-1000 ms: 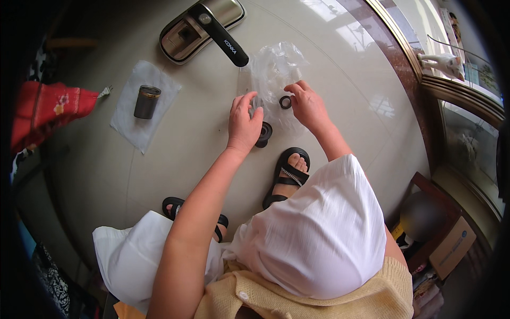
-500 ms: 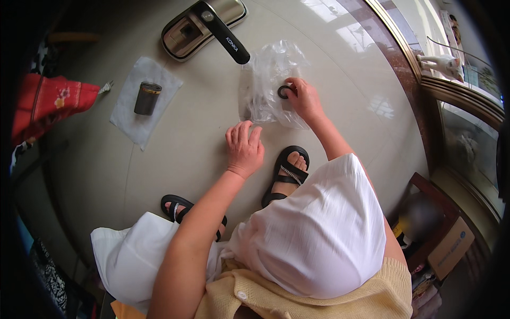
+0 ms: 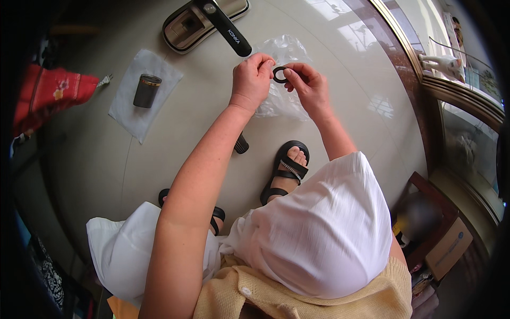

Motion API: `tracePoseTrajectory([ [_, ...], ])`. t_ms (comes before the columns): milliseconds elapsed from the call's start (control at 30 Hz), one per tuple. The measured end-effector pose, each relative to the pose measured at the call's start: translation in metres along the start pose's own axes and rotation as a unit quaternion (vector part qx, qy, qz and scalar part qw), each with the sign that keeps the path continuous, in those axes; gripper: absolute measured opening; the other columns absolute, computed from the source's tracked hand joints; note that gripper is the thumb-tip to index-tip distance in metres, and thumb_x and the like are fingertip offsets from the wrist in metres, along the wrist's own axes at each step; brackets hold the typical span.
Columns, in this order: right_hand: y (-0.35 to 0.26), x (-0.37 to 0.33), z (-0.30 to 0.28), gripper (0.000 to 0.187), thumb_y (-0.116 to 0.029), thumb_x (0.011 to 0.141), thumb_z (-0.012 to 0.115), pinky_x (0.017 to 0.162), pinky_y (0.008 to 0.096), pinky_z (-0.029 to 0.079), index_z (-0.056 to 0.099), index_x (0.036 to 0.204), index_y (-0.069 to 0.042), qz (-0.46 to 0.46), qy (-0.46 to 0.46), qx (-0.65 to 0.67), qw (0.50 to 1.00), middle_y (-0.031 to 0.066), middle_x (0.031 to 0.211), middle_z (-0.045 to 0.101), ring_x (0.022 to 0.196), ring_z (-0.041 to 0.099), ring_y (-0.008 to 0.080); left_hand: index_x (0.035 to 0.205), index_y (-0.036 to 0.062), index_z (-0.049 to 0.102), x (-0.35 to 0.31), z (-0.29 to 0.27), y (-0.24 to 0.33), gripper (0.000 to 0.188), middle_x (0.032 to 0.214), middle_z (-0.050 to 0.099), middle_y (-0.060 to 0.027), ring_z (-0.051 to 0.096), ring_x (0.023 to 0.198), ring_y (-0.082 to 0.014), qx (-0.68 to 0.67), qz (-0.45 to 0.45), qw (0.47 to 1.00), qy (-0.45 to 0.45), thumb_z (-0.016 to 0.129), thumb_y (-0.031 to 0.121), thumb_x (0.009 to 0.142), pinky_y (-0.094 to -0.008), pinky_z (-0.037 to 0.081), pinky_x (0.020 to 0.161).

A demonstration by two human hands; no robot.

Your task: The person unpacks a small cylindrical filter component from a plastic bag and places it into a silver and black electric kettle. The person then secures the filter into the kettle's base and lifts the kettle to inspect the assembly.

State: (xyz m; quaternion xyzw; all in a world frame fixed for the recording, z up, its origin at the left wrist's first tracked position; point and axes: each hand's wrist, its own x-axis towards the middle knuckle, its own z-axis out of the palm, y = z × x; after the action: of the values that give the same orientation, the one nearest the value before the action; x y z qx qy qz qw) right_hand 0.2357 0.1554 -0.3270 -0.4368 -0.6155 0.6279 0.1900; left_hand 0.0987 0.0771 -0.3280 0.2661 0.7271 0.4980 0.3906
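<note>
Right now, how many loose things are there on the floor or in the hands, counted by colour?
Black: 3, ring held by left hand and right hand, small cylinder, appliance
Dark: 1, cup
White: 1, sheet
Clear: 1, plastic bag
Red: 1, cloth
Total: 7

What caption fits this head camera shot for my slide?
Both hands, left hand and right hand, hold a small black ring above a clear plastic bag on the pale floor.

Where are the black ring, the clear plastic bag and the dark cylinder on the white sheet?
black ring (image 3: 279,74), head view, on its left band between the fingertips.
clear plastic bag (image 3: 281,103), head view, crinkled lower part below the hands.
dark cylinder (image 3: 146,91), head view, middle of its side.
</note>
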Motion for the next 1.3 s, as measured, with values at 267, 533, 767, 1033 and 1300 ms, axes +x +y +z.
tracePoseTrajectory([
  [267,0.012,-0.002,-0.007,0.010,-0.008,0.088,0.070,0.058,0.0247,0.052,0.064,0.088,0.001,-0.020,-0.006,-0.041,0.999,0.0052,0.078,0.067,0.063,0.064,0.0110,0.101,-0.0002,0.066,-0.018,0.016,-0.018,0.015,0.078,0.063,-0.0016,0.057,0.066,-0.0081,-0.053,-0.053,0.996,-0.044,0.062,0.011,0.093,-0.0233,0.048,0.061],
  [533,0.025,0.001,-0.022,0.014,-0.006,0.084,0.074,0.061,0.0272,0.053,0.063,0.087,0.000,-0.291,0.016,-0.213,0.933,0.0060,0.086,0.066,0.069,0.065,0.0122,0.105,-0.0026,0.062,-0.018,0.016,-0.018,0.015,0.086,0.068,-0.0103,0.067,0.072,-0.0159,-0.254,-0.158,0.954,-0.003,0.061,0.005,0.093,-0.0284,0.058,0.068],
  [767,0.011,-0.005,-0.017,0.025,-0.020,0.092,0.069,0.062,0.0251,0.052,0.066,0.101,0.003,0.077,-0.018,-0.047,0.996,0.0057,0.079,0.067,0.068,0.061,0.0094,0.111,-0.0071,0.057,-0.018,0.024,-0.026,0.020,0.088,0.069,-0.0128,0.070,0.075,-0.0181,-0.174,-0.091,0.980,0.003,0.058,0.000,0.093,-0.0283,0.059,0.065],
  [1033,0.021,0.007,-0.009,0.021,-0.014,0.092,0.067,0.056,0.0253,0.050,0.065,0.101,0.005,0.101,-0.039,-0.003,0.994,0.0060,0.076,0.067,0.061,0.059,0.0091,0.109,-0.0057,0.058,-0.021,0.021,-0.021,0.019,0.083,0.068,-0.0110,0.068,0.069,-0.0161,-0.222,-0.188,0.957,-0.007,0.053,0.008,0.098,-0.0275,0.058,0.060],
  [1300,0.011,-0.002,0.009,0.016,-0.013,0.093,0.065,0.055,0.0266,0.049,0.064,0.102,0.000,0.037,0.017,-0.033,0.999,0.0053,0.078,0.067,0.060,0.060,0.0115,0.095,-0.0008,0.063,-0.024,0.009,-0.013,0.019,0.076,0.065,-0.0063,0.059,0.059,-0.0096,-0.190,-0.181,0.965,-0.021,0.069,0.016,0.091,-0.0240,0.051,0.053],
])
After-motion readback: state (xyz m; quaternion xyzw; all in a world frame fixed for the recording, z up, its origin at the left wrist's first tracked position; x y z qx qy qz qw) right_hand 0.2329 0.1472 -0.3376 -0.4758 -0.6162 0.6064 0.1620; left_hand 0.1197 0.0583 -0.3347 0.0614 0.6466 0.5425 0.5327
